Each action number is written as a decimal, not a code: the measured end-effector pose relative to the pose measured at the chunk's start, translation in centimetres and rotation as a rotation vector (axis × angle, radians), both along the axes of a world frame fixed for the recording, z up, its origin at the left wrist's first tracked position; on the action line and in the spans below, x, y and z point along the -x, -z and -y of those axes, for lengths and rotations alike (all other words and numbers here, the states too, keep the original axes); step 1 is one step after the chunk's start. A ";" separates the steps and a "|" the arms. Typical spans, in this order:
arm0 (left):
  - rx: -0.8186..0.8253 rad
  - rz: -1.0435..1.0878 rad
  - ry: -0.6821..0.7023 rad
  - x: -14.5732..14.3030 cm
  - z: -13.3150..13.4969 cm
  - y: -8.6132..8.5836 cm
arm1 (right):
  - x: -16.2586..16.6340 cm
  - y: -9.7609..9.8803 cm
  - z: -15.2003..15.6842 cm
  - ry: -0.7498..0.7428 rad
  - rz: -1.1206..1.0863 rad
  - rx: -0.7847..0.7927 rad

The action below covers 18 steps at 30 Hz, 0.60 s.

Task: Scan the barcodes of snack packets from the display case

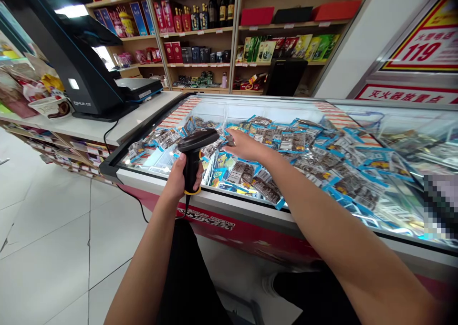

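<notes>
My left hand [176, 178] is wrapped around the handle of a black barcode scanner [192, 167] with yellow trim, held above the freezer's front rim. The scanner's head faces right, and its cable hangs down. Over the chest freezer [246, 204], my right hand [241, 144] reaches in from the right, just beside the scanner's head. Its thumb and forefinger are bent around what looks like a small dark packet, mostly hidden. Many blue-edged clear packets with dark brown contents [293, 141] lie in a loose heap about it. A white wire divider [211, 167] stands below the hands.
A black checkout machine [80, 62] and a white bowl [52, 106] stand on the counter [143, 109] at left. Shelves with bottles and boxes [200, 17] line the back. A black screen [286, 79] rises behind the freezer. My legs are against its front.
</notes>
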<state>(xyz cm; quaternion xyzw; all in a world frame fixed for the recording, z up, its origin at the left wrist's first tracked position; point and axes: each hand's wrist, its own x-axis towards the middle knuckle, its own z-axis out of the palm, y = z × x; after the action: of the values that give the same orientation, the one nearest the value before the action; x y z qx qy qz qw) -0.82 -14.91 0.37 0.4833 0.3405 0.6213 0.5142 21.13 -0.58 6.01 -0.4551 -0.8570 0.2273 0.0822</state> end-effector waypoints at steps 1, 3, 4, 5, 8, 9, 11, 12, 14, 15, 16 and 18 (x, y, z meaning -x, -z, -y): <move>0.001 0.000 -0.002 0.0 0.0 0.0 | 0.3 0.3 0.1 -0.008 -0.063 0.022; 0.004 0.006 -0.007 0.0 0.0 0.1 | 0.8 0.9 0.2 -0.035 -0.189 0.096; 0.007 0.011 -0.006 0.1 0.0 0.1 | 1.0 1.1 0.2 -0.051 -0.242 0.137; 0.011 0.018 -0.005 0.1 -0.1 0.1 | 1.1 1.1 0.2 -0.068 -0.278 0.169; 0.019 0.033 -0.003 0.2 -0.1 0.3 | 0.6 0.8 -0.3 -0.059 -0.255 0.082; 0.020 0.035 -0.005 0.2 -0.1 0.3 | 0.1 0.6 -0.7 -0.004 -0.206 -0.014; 0.021 0.034 -0.007 0.2 -0.2 0.3 | -1.3 0.2 -1.8 0.194 -0.087 -0.229; 0.022 0.034 -0.006 0.2 -0.2 0.3 | -2.3 0.2 -2.4 0.322 -0.030 -0.299; 0.027 0.035 -0.001 0.2 -0.2 0.2 | -4.1 0.4 -3.9 0.535 0.051 -0.350; 0.028 0.036 0.001 0.2 -0.2 0.2 | -4.8 0.6 -4.6 0.585 0.085 -0.351; 0.029 0.035 0.001 0.1 -0.2 0.1 | -5.4 0.9 -5.2 0.615 0.112 -0.329; 0.028 0.026 0.003 0.1 -0.2 0.0 | -6.0 1.5 -6.2 0.636 0.154 -0.257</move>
<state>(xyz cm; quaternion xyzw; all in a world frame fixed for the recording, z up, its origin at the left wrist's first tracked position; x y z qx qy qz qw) -0.91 -14.71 0.35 0.4686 0.3418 0.6220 0.5260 27.16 5.58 4.47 -0.7009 -0.6978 0.0457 0.1406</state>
